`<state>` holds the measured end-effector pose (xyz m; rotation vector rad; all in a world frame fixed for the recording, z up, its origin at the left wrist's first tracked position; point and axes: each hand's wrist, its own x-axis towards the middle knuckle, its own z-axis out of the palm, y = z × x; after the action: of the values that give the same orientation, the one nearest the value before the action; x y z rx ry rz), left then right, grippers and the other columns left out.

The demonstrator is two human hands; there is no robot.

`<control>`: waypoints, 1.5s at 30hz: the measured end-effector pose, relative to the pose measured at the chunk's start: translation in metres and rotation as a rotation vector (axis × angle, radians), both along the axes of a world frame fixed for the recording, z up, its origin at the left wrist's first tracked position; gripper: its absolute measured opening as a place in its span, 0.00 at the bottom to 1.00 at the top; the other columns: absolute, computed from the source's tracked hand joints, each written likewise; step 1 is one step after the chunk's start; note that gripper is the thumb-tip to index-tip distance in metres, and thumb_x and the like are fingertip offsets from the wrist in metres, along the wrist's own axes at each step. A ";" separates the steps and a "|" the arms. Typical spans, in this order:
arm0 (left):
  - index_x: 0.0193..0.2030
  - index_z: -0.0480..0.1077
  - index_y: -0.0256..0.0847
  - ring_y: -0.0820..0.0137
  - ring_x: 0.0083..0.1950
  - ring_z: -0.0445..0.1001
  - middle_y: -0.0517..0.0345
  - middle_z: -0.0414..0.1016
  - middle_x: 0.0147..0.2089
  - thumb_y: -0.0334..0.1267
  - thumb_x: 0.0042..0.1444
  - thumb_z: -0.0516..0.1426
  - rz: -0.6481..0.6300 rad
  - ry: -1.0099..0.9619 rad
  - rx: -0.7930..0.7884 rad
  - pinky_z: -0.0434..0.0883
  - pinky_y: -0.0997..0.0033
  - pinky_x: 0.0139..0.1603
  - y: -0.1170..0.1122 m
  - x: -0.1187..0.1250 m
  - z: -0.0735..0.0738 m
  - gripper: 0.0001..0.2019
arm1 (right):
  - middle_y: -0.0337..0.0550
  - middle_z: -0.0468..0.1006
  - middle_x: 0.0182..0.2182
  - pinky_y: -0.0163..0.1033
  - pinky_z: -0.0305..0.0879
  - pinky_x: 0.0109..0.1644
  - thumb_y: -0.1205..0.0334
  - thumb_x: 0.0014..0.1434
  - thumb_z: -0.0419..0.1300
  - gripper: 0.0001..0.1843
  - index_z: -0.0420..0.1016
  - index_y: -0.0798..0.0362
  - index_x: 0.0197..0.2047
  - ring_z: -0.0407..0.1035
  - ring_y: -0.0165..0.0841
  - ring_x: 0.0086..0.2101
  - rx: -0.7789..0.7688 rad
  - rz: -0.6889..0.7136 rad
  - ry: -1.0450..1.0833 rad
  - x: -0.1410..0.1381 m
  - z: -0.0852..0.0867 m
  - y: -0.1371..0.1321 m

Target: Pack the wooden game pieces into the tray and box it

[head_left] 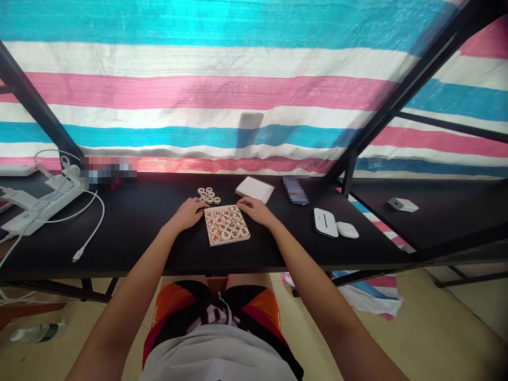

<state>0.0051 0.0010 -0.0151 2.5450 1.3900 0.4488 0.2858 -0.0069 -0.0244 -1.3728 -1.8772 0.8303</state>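
Note:
A shallow cream-coloured tray (229, 243) sits on the black desk in front of me, filled with rows of round Chinese chess pieces (223, 226) marked in red and black characters. My left hand (189, 214) is at its far left corner, with the fingers bent and the tips against the edge. At the far right corner, my right hand (256, 209) has its fingers curled against the tray's edge. Just beyond my left fingers, several loose chess pieces (207, 194) lie in a cluster on the desk. A white lid-like box piece (255, 189) lies behind my right hand.
To the right lie a phone (295, 190), a white rounded device (325, 222) and a white case (347, 229). A power strip (43, 206) with white cables (90, 238) occupies the left side. Black metal frame bars (397, 100) and a striped sheet (198, 90) stand behind the desk (130, 227).

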 end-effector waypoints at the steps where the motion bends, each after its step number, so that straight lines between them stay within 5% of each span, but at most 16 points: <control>1: 0.51 0.74 0.44 0.61 0.51 0.67 0.51 0.71 0.47 0.35 0.60 0.48 -0.001 -0.001 -0.001 0.65 0.59 0.57 0.000 0.000 0.000 0.17 | 0.41 0.79 0.34 0.39 0.66 0.40 0.50 0.57 0.56 0.15 0.76 0.52 0.39 0.70 0.32 0.32 -0.001 -0.001 0.002 0.000 0.000 0.000; 45: 0.50 0.74 0.44 0.62 0.49 0.67 0.51 0.71 0.46 0.34 0.59 0.48 0.010 -0.004 -0.002 0.65 0.60 0.56 -0.003 0.002 0.004 0.17 | 0.43 0.79 0.34 0.40 0.66 0.40 0.51 0.56 0.56 0.16 0.76 0.53 0.39 0.70 0.33 0.32 0.004 0.000 0.005 -0.001 0.002 -0.002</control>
<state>0.0067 -0.0019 -0.0114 2.5357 1.4014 0.4533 0.2845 -0.0087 -0.0225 -1.3679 -1.8739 0.8288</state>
